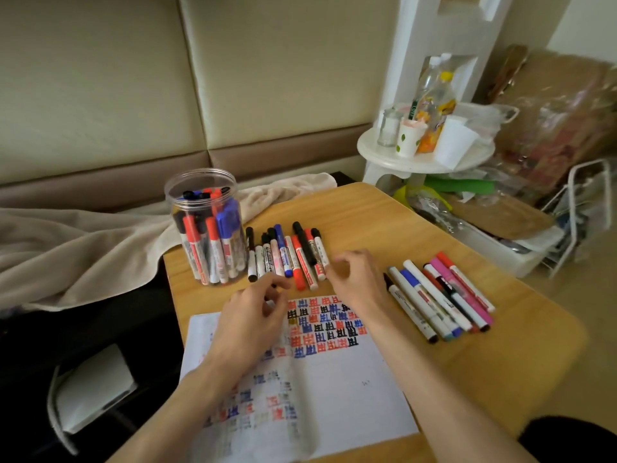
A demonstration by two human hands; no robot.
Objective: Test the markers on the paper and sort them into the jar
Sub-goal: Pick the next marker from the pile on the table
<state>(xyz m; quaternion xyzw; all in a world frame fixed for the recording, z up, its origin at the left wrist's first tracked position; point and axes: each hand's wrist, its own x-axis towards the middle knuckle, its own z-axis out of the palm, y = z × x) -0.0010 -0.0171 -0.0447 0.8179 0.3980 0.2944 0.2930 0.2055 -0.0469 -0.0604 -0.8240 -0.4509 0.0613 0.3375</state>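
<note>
Light wooden table (417, 228). A clear round plastic jar (200, 185) stands upright at its far left corner with no lid on, packed with red-, blue- and black-capped markers standing on end. Just right of the jar we see a row of thick white-barrelled markers (287, 255) lying side by side, with black, blue and red caps. One black marker lies slantwise across the row. Well apart to the right is a bunch of slimmer pens (440, 295), fanned on the tabletop, with pink, red, blue and black among them. A white sheet of paper (350, 396) lies flat at the near edge. Its far part carries a block of red, blue and black test marks (327, 325), with fainter ones nearer us on the left.

Left hand (257, 312) hovers over the paper's far left corner, fingers curled, thumb and forefinger close together by the near end of the row. Something pale shows under the fingers, and we can't tell if it grips a marker. Right hand (357, 279) is between the row and the slim pens, fingers loosely curled, fingertips just beside the rightmost marker, holding nothing we can see.

Off the table: a beige blanket (83, 245) to the left, and a white round stool (424, 162) with cups and bottles behind.
</note>
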